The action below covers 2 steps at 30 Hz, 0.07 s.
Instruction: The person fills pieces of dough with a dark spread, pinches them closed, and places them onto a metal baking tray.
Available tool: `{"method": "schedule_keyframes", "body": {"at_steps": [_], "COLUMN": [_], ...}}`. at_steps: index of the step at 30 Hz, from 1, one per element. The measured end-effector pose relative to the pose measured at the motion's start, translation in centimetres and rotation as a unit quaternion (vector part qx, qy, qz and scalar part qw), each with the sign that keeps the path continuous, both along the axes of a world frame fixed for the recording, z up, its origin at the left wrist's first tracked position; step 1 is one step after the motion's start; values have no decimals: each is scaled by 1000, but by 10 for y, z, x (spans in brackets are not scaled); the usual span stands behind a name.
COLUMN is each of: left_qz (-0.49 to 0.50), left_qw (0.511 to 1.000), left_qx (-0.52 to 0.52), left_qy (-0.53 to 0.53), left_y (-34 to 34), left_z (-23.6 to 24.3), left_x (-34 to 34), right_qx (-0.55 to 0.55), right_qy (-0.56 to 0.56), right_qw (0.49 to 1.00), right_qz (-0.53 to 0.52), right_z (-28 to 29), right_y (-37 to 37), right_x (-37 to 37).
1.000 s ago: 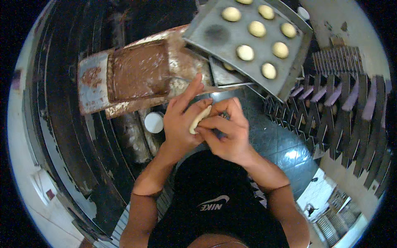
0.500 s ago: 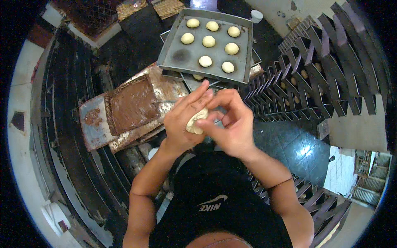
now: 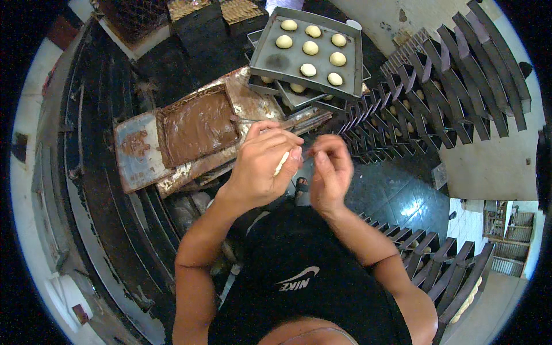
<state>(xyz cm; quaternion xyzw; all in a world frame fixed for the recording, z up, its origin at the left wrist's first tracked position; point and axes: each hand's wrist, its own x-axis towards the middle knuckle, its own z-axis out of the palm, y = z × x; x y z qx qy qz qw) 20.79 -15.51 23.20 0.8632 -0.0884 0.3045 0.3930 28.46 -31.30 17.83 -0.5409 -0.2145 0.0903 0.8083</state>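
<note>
My left hand is curled around a piece of pale dough, most of it hidden in the palm and fingers. Close by on its right, slightly apart, is my right hand; its fingers are bent inward and a little blurred, with nothing visible in them. Left of my hands, a rectangular pan holds a smooth brown paste. A thin spatula-like tool rests over the pan's right edge. Beyond my hands, round dough balls sit in rows on a dark metal tray.
More trays are stacked under the top one. On the right stand tall racks of slanted dark trays, some holding dough pieces. Dark metal shelving runs along the left. Shiny dark floor tiles show below right.
My right hand has pulled away to the right from the dough. My left hand has closed around it and turned. The view has shifted, so the trays appear farther up and right.
</note>
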Motion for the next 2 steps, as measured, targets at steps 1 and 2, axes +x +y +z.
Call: {"method": "schedule_keyframes", "body": {"at_steps": [1, 2], "left_qz": [-13, -10], "left_qw": [999, 1000], "left_qx": [-30, -28], "left_qy": [-8, -7], "left_y": [2, 3], "left_z": [-7, -6], "left_x": [-6, -9], "right_qx": [63, 128], "right_qy": [105, 207], "right_qw": [988, 953], "right_qz": [93, 183], "right_z": [-3, -5], "right_y": [4, 10], "right_x": [-16, -38]}}
